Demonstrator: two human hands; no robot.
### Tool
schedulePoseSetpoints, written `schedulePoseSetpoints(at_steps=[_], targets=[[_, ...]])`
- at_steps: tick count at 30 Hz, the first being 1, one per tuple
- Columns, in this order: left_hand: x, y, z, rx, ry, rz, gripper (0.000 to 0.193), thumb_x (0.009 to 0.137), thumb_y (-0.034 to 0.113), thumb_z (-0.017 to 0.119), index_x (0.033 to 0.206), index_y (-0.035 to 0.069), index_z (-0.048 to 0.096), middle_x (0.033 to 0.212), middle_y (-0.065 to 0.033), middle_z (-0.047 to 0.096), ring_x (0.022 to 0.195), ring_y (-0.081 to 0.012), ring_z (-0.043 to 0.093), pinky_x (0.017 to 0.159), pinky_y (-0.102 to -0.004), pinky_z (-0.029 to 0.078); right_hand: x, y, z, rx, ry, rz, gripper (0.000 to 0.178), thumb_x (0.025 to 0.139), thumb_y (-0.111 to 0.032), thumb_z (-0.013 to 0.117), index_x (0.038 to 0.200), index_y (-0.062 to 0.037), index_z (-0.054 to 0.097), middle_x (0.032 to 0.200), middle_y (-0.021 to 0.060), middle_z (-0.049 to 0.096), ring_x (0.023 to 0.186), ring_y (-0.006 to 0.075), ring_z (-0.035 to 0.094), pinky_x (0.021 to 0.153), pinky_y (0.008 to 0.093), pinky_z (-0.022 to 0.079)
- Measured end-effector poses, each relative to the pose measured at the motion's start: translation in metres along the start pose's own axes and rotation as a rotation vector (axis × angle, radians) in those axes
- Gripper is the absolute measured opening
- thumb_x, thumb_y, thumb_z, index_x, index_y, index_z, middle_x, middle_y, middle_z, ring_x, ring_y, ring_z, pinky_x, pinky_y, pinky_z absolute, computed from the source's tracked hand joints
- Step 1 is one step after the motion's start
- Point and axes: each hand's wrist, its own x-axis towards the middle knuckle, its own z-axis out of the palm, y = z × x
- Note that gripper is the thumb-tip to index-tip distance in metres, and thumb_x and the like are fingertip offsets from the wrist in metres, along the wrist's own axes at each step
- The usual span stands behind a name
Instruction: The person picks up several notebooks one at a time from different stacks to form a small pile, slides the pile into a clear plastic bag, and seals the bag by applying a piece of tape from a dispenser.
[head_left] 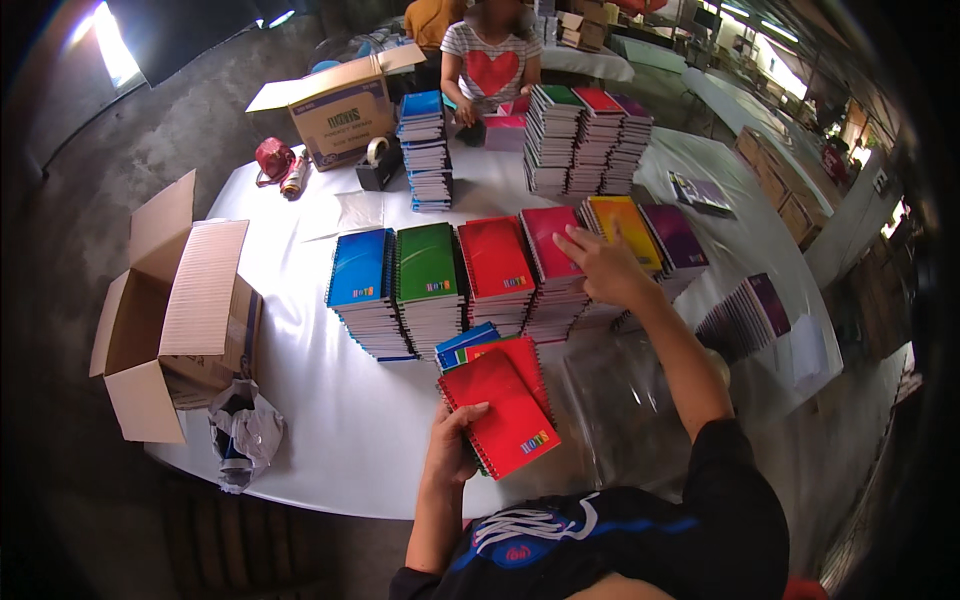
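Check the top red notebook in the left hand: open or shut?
Shut. The red notebook in the left hand shows its cover lying flat, no inside page exposed.

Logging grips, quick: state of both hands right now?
Left hand: holding spiral notebooks, red on top.
Right hand: open, fingers spread at the pink stack.

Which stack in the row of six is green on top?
Second from left: the green stack, between the blue stack and red stack; the row's only green one.
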Motion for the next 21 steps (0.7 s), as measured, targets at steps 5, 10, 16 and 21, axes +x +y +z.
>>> schedulePoseSetpoints(at_steps=[5,10,16,21], targets=[[0.006,-0.005,0.003,0.031,0.013,-0.055,0.044,0.078,0.002,0.057,0.12,0.0,0.044,0.106,-0.0139,0.059,0.092,-0.0234,0.063,0.079,-0.0377,0.055,0.004,0.02,0.002,0.256,-0.139,-0.08,0.09,0.062,-0.028,0.08,0.141,-0.0171,0.038,0.143,0.0127,0.04,0.131,0.0255,0.04,0.109,0.0586,0.019],[0.006,-0.008,0.006,0.043,0.057,-0.057,0.044,0.079,0.002,0.057,0.121,0.002,0.044,0.107,-0.0128,0.058,0.094,-0.0226,0.062,0.079,-0.0375,0.055,-0.025,0.008,-0.057,0.259,-0.013,0.112,0.082,0.069,-0.01,0.074,0.142,-0.0168,0.036,0.141,0.0145,0.041,0.13,0.0278,0.041,0.11,0.0513,0.024],[0.016,-0.017,0.002,0.067,0.031,-0.158,0.044,0.08,0.002,0.058,0.121,0.004,0.044,0.106,-0.0115,0.058,0.093,-0.0211,0.062,0.078,-0.036,0.055,-0.048,0.081,-0.031,0.425,0.003,0.029,0.06,0.072,0.003,0.065,0.129,-0.0083,0.051,0.129,0.018,0.053,0.12,0.0316,0.05,0.102,0.0377,0.04],[0.019,-0.024,0.013,0.032,0.011,-0.123,0.038,0.08,0.006,0.058,0.115,-0.003,0.048,0.101,-0.0142,0.061,0.087,-0.0237,0.065,0.076,-0.0385,0.057,-0.037,0.072,-0.048,0.426,0.059,-0.004,0.042,0.075,0.001,0.062,0.117,-0.0024,0.058,0.11,0.0207,0.06,0.097,0.0349,0.061,0.083,0.0369,0.05]])
